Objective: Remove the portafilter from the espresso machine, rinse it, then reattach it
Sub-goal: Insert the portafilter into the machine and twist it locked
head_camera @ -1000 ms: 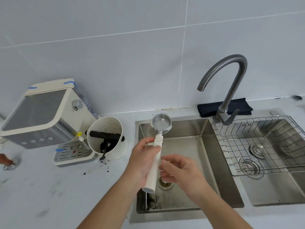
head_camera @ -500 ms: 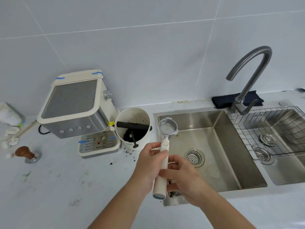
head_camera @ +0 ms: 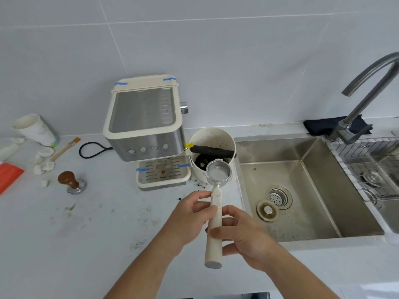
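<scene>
The portafilter (head_camera: 218, 173) has a round steel basket and a long cream handle, held level above the counter beside the sink's left edge. My left hand (head_camera: 190, 219) grips the upper part of the handle. My right hand (head_camera: 241, 236) closes on the handle lower down. The cream and steel espresso machine (head_camera: 146, 130) stands behind and to the left, its drip tray (head_camera: 163, 172) facing me. The steel sink (head_camera: 302, 190) lies to the right, with the grey faucet (head_camera: 364, 96) at the far right.
A white knock box (head_camera: 212, 139) with a black bar and coffee grounds stands between machine and sink. A wooden-handled tamper (head_camera: 70, 182), a brush (head_camera: 64, 148), a white cup (head_camera: 35, 129) and scraps lie at the left. A wire rack (head_camera: 367, 160) covers the right basin.
The portafilter has moved left from over the sink to above the counter near the machine. My right hand, apart from the handle a second ago, now holds it. The view has swung left.
</scene>
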The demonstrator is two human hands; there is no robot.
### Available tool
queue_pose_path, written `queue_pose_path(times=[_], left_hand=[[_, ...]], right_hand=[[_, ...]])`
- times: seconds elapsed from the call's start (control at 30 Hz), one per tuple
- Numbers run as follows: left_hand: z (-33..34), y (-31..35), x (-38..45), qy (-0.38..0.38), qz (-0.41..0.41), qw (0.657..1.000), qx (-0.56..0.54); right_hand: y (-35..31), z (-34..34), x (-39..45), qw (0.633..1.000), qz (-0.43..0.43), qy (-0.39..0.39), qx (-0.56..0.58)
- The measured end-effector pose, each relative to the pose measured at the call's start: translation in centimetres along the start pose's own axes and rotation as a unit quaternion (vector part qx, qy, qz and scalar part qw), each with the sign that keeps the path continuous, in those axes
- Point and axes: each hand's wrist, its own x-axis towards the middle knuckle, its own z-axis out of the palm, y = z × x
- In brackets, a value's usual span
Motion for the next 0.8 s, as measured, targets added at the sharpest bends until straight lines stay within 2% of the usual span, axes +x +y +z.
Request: queue_pose_path(times=[0.17,0.3,0.57,0.8], left_hand=[[-6.4,-0.5,-1.1,0.013,0.017,0.995,0.095],[-11.4,0.5,-1.8,0.034,0.105,0.978,0.176],[-18.7,5.7,-0.4,0.162,0.275,0.896,0.309],[-20.5,9.5,5.4,0.156,0.331,0.855,0.368]], right_hand=[[0.8,3.4,1.5,1.0,0.014,-0.02,-0.018],[1.2,5.2,2.7,0.999,0.022,-0.028,-0.029],[1.2,7.8,6.6,0.995,0.072,-0.04,-0.064],[-0.2,9.2,10.6,0.993,0.085,-0.034,-0.075]])
